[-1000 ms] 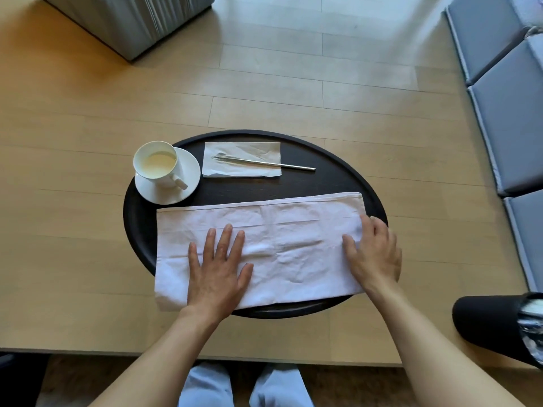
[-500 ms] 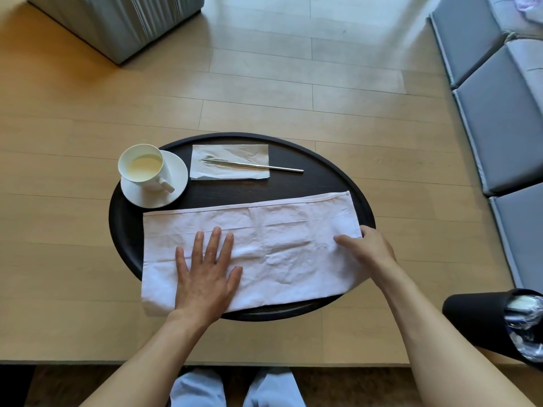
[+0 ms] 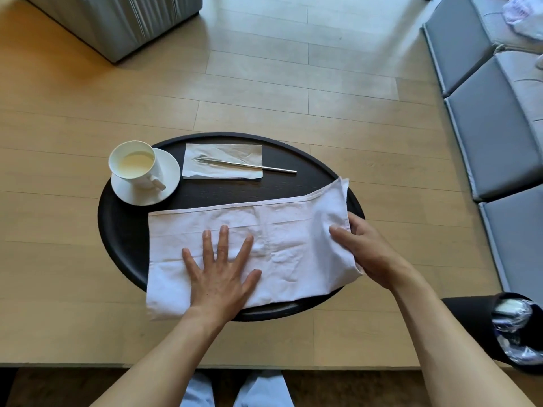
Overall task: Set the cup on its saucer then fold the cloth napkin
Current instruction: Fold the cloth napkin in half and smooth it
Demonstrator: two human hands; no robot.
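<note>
A white cup (image 3: 133,165) holding a pale drink stands on its white saucer (image 3: 170,183) at the left of the round black tray (image 3: 123,230). The white cloth napkin (image 3: 279,236), folded into a long strip, lies across the near half of the tray. My left hand (image 3: 220,271) presses flat on the strip's left-middle, fingers spread. My right hand (image 3: 361,248) grips the napkin's right end and holds it lifted off the tray, curling up and leftward.
A small paper napkin (image 3: 235,151) with a metal utensil (image 3: 264,167) across it lies at the tray's far side. Grey cushions (image 3: 484,127) run along the right, a grey box (image 3: 123,22) sits far left, and a black bin (image 3: 505,333) stands near right.
My right hand went from resting flat on the napkin's right end to gripping it and raising it. My left hand stayed pressed on the cloth. The camera shifted slightly.
</note>
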